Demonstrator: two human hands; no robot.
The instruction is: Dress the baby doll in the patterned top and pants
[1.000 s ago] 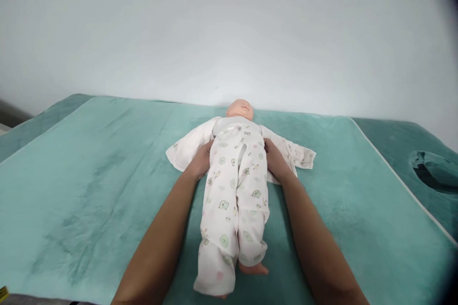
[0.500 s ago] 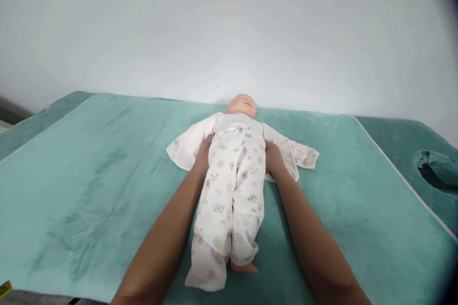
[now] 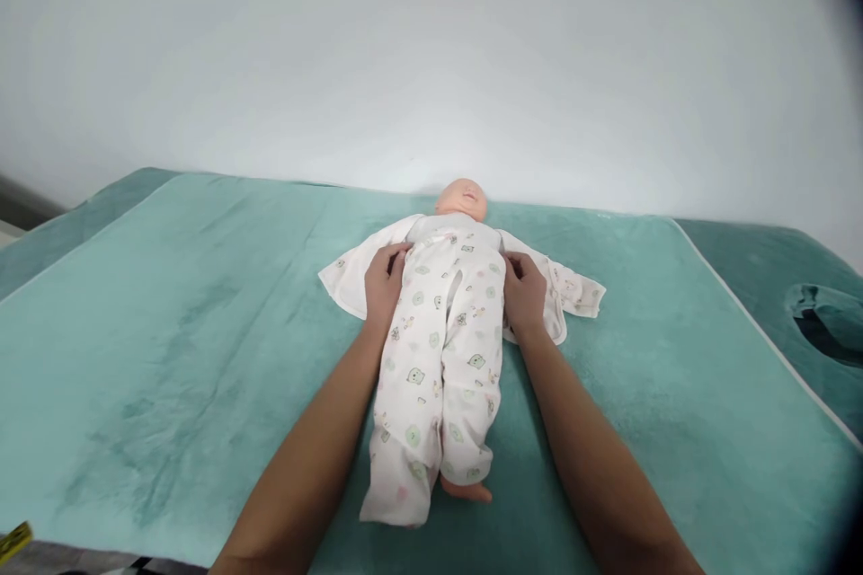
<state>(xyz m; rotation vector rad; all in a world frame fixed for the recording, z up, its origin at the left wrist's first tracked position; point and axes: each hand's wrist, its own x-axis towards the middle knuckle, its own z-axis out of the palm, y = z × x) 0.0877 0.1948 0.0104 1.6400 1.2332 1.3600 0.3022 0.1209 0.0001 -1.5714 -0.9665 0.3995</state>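
Note:
A baby doll [image 3: 464,198] lies on its back with its head toward the wall. White baby pants [image 3: 438,359] printed with small animals cover it from the chest down. One bare foot shows at the right cuff; the left leg's end is covered. A white baby jacket [image 3: 351,278] lies spread open beneath its upper body, sleeves out to the sides. My left hand [image 3: 384,283] is closed at the left side of the pants' waist, thumb and fingers pinching the edge. At the opposite side, my right hand [image 3: 526,292] grips the waist edge with curled fingers.
A pale green cloth mat [image 3: 202,332] with white edging covers a darker green padded surface [image 3: 755,260]. Behind it rises a plain wall [image 3: 431,45]. A clear object with a dark band [image 3: 826,323] lies at the right, and something yellow [image 3: 14,541] shows at the lower left.
Both hands have come up from beside the doll's hips to the sides of the waist, with more of the fingers visible. The pants' leg ends have shifted slightly up and right.

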